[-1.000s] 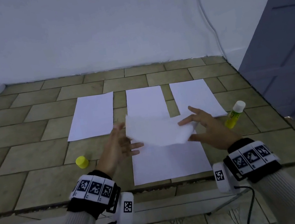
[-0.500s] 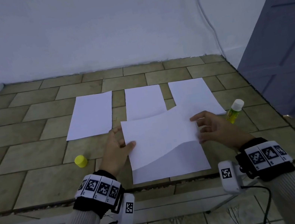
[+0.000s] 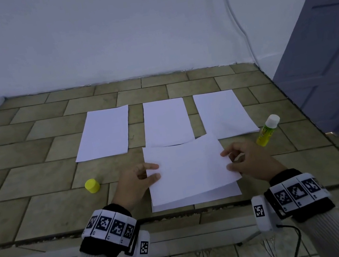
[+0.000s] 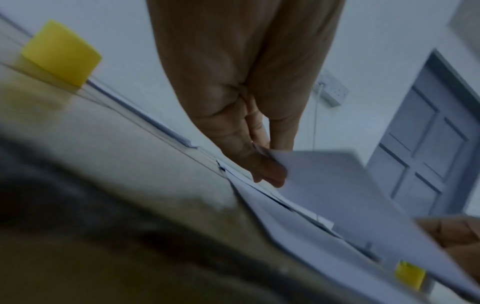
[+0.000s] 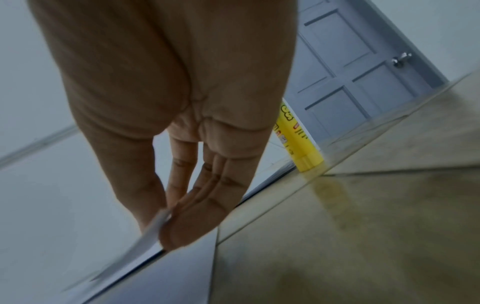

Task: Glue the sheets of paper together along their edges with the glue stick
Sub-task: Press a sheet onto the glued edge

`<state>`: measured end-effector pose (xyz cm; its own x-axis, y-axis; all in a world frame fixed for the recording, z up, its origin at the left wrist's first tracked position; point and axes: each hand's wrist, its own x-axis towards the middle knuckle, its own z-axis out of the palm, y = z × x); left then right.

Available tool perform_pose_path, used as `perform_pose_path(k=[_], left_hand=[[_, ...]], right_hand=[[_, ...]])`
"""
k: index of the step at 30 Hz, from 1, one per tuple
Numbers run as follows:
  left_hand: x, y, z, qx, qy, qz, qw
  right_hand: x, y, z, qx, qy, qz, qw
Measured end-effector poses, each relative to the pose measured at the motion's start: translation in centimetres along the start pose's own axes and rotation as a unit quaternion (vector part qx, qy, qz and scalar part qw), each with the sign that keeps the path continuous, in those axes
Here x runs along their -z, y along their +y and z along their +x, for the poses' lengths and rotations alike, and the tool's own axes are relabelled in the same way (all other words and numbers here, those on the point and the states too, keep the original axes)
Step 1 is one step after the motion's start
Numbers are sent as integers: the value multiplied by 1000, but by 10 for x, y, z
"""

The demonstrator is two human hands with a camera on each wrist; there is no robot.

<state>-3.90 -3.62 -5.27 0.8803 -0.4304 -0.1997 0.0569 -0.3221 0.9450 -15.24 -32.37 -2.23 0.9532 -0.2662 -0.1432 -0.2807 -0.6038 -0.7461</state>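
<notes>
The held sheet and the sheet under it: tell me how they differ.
The held sheet is pinched at its side edges by the left hand and right hand; the bottom sheet is touched by neither. The held sheet is raised and bowed, while the bottom sheet lies flat on the tiled surface. The held sheet covers most of the bottom sheet. Both are plain white paper.

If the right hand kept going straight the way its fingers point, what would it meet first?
The right hand points leftward across the held top sheet, which it already pinches. Beyond that, the left hand at the opposite edge looks to be next, though depth is uncertain.
</notes>
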Motion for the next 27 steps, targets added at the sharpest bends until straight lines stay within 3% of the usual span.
perform_pose_path(k=[12,27], left_hand=[[1,-6,-5,-52,4,164,985],[-1,-4,-5,-59,15,212,975]], right_hand=[[-14,3,-12,-13,-18,-97,995],[-17,8,-10,-21,-43,-126,991]])
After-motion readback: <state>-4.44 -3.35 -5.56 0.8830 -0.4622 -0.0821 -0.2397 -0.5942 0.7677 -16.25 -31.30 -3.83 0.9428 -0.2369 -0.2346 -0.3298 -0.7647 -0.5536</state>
